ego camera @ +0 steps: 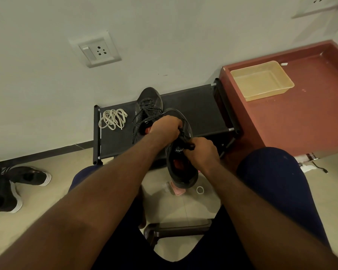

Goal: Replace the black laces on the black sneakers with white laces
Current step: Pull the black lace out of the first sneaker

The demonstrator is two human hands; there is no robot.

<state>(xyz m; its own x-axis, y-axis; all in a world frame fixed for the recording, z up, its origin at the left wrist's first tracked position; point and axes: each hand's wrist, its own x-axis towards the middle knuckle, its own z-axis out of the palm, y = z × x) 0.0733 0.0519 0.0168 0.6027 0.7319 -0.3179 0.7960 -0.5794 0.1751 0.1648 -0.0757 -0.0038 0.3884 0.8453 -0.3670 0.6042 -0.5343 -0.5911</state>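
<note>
Both hands work close together on the held sneaker (181, 172). The left hand (165, 127) grips its front and the right hand (200, 152) pinches a black lace (189, 146). Beyond the left hand, partly hidden by it, a second sneaker (148, 100) sits on a black rack (193, 102). White laces (112, 118) lie further left. The white print on the held sneaker's tongue is too small to read.

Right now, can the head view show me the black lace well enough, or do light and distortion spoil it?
Head view: dim, flat light, no glare. The black lace pinched by the right hand nearly vanishes against the held sneaker; the left hand grips and covers part of its upper. The white laces read clearly. Wide-angle bend skews the wall socket and swells the forearms.
</note>
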